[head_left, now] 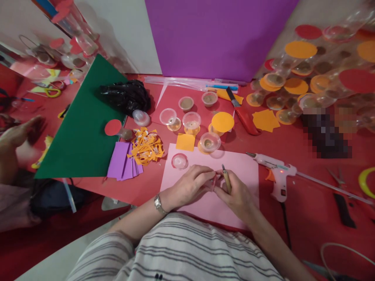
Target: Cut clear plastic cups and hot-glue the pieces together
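Over a pink sheet point(234, 162) on the red table, my two hands meet. My left hand point(190, 183) has its fingers closed round a small clear plastic piece with a pinkish rim point(214, 182). Between the fingers of my right hand point(236, 195) is a craft knife point(226, 178), its tip pointing up and away; these fingers also touch the plastic piece. A clear round lid with a red rim point(179, 161) lies left of the piece. Beyond the sheet stand small clear cups point(210, 142) and an orange square point(185, 142).
A glue gun point(279, 173) lies at the right, a red cutter point(246, 119) farther back. Orange scraps point(147, 146), purple papers point(121, 160), a black bag point(127, 95) and a green board point(84, 128) are at the left. Another person's hand point(17, 136) shows at the far left.
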Available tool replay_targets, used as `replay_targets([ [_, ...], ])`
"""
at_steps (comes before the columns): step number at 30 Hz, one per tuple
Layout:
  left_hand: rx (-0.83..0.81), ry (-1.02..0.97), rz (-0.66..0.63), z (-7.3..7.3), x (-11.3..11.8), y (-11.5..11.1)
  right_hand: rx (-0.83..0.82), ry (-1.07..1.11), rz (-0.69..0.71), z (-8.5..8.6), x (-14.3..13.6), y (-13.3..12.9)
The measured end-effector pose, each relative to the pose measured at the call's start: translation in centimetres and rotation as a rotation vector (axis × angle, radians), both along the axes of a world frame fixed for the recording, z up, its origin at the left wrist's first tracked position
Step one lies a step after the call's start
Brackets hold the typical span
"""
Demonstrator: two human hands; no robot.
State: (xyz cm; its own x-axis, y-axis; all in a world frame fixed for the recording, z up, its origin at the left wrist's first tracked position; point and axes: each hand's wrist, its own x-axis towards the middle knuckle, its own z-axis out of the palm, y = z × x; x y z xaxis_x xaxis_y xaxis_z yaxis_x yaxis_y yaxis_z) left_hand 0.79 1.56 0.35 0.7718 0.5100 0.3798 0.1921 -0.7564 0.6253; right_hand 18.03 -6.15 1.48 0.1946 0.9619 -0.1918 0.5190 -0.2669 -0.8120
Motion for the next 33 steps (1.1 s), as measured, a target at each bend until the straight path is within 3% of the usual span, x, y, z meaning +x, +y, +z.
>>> replay_targets([
  [7, 0.094, 0.046, 0.063, 0.15, 0.31, -0.36, 0.172, -0.173, 0.098, -0.2, -0.07, 0.26],
  [13, 0.105, 0.077, 0.023, 0.66, 0.15, -0.55, 0.252, -0.225, 0.164, -0.23, 0.22, 0.36],
  [22, 0.009, -0.025, 0.017, 0.26, 0.53, -0.8, 0.076, -0.229, 0.27, 0.13, 0.77, 0.4],
  [28, -0.041, -0.043, -0.001, 0.32, 0.57, -0.91, 0.024, -0.129, 0.23, 0.61, 0.77, 0.69],
  [33, -0.152, -0.106, -0.026, 0.43, 0.49, -0.65, 0.048, -0.084, 0.066, -0.33, 0.77, 0.32],
])
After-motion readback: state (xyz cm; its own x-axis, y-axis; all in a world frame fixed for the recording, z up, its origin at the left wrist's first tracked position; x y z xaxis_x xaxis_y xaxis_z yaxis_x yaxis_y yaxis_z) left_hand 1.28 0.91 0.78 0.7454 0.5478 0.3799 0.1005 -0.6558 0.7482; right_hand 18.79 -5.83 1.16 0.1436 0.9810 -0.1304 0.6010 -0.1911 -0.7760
